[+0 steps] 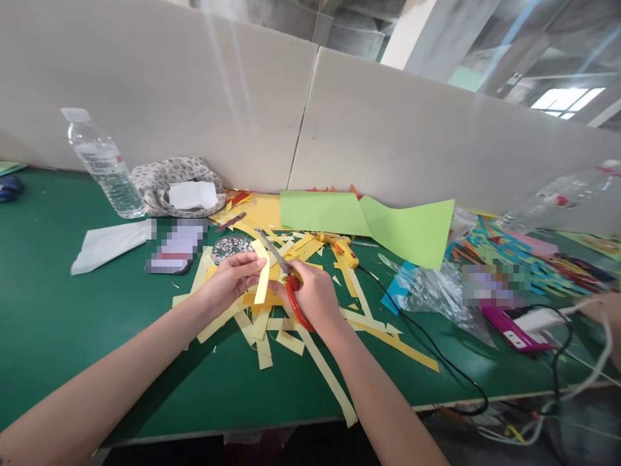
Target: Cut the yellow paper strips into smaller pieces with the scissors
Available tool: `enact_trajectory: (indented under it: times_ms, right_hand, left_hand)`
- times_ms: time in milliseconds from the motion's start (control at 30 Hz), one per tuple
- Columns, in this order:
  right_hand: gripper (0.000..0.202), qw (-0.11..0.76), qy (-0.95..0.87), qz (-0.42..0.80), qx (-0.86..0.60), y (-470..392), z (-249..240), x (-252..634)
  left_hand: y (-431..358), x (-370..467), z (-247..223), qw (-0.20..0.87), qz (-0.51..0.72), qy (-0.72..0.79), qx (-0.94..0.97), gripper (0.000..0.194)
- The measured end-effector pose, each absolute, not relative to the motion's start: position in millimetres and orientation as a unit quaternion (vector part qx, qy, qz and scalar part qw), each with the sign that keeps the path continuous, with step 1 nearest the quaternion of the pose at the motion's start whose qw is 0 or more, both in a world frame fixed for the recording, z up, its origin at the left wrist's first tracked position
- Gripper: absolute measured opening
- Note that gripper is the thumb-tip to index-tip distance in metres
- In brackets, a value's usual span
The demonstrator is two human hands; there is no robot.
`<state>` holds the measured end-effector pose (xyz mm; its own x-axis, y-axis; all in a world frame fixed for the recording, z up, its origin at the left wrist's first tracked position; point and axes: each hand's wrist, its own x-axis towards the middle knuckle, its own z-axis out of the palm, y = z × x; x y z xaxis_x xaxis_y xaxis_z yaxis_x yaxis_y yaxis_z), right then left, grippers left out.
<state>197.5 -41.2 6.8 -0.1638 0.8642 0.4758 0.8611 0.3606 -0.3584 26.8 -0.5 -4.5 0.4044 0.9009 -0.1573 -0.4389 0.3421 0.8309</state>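
Between the fingertips of my left hand (pixel 237 275) is a short pale yellow paper strip (pixel 263 275), bent near its upper part. My right hand (pixel 315 294) is closed round the red handles of a pair of scissors (pixel 295 304). The blades point up and away to the left, just beside the strip. Beneath both hands lies a loose pile of yellow paper strips (pixel 264 353). A round clear case of small beads (pixel 230 247) sits behind my left hand. Beyond my right hand lies a yellow glue gun (pixel 342 248) with a black cord.
A water bottle (pixel 107 165), a spotted cloth pouch (pixel 177 184) and a phone (pixel 177 246) are at the left. Green paper sheets (pixel 407 226) lean by the partition. Plastic bags (pixel 436 298), blue strips (pixel 514 249) and a magenta power strip (pixel 514 330) with cables lie right.
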Motion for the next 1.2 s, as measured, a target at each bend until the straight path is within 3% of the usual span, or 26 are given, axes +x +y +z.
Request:
enact_trajectory:
  times_ms: [200, 400, 633, 933, 1200]
  right_hand:
    - [0.041, 0.343, -0.725, 0.011, -0.598, -42, 9, 198]
    - [0.031, 0.354, -0.731, 0.114, -0.572, -44, 10, 197]
    - [0.016, 0.355, -0.74, 0.124, -0.557, -41, 4, 197]
    - [0.015, 0.413, -0.683, 0.181, -0.575, -40, 5, 198]
    - [0.023, 0.448, -0.651, 0.307, -0.53, -42, 15, 196]
  left_hand:
    - [0, 28, -5, 0.745, 0.453, 0.325, 0.365, 0.011]
    - [-3, 30, -5, 0.68, 0.479, 0.367, 0.416, 0.013]
    - [-7, 33, -5, 0.668, 0.464, 0.38, 0.441, 0.017]
    - [-6, 32, -5, 0.673, 0.464, 0.385, 0.429, 0.021]
    - [-5, 34, -8, 0.669, 0.451, 0.387, 0.446, 0.016]
